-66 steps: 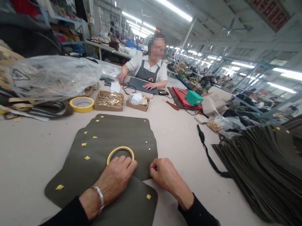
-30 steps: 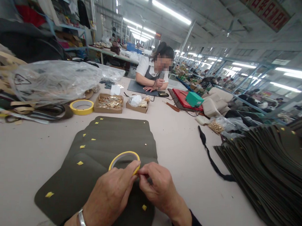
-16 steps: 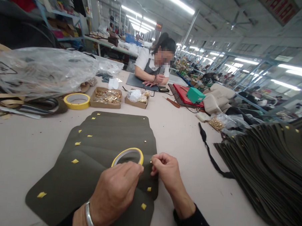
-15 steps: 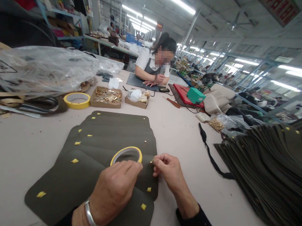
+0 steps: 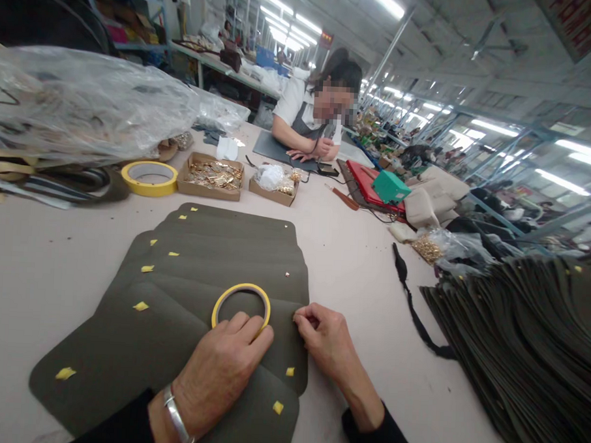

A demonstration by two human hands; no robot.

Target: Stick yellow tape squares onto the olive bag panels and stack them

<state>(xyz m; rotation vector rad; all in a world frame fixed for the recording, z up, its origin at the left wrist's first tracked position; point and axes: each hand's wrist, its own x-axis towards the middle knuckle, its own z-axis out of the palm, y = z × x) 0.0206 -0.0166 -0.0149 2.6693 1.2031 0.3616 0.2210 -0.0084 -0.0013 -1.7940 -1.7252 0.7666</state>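
My left hand, with a silver bangle at the wrist, is closed on a thin roll of yellow tape. The roll lies tilted over several overlapping dark olive panels. At the panels' right edge my right hand pinches thumb and forefinger together against the surface; whatever is between the fingertips is hidden. Small yellow tape pieces dot the panels on the left and lower right. Farther up the right edge sits a small shiny metal stud.
Beyond the panels stand a thicker yellow tape roll, a box of gold metal parts and a smaller box. A big stack of olive panels occupies the right, beside a black strap. A co-worker leans over the far table end.
My left hand and the tape roll have shifted slightly left, the hand lower. My right fingertips now cover the small shiny piece that showed beside them. The camera view has shifted a little.
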